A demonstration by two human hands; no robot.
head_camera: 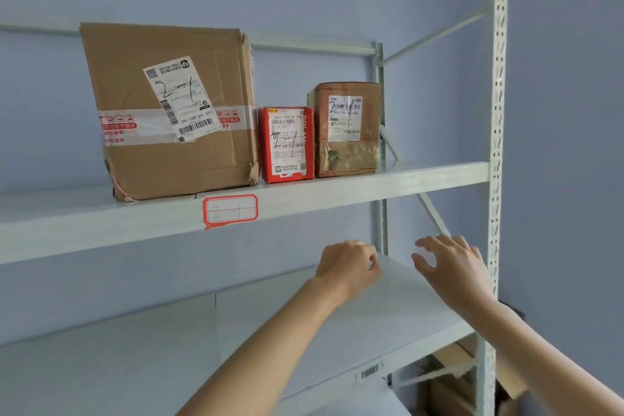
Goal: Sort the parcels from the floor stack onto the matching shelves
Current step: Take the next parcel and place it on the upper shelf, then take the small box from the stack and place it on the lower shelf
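Observation:
Three parcels stand on the upper shelf (371, 186), each marked "2-1": a large brown carton (169, 111) at the left, a small red box (287, 144) in the middle and a taped brown box (347, 130) at the right. A red-bordered tag (230, 211) on the shelf's front edge reads "2-1". Below it, both my hands hover over the bare lower shelf (236, 331). My left hand (349, 267) has its fingers curled and holds nothing. My right hand (452, 267) has its fingers spread and is empty.
A perforated white upright (498, 111) frames the rack at the right, with a diagonal brace behind. A barcode sticker (369, 371) sits on the lower shelf's front edge. Cardboard boxes (452, 378) show underneath at the lower right. A blue wall lies behind.

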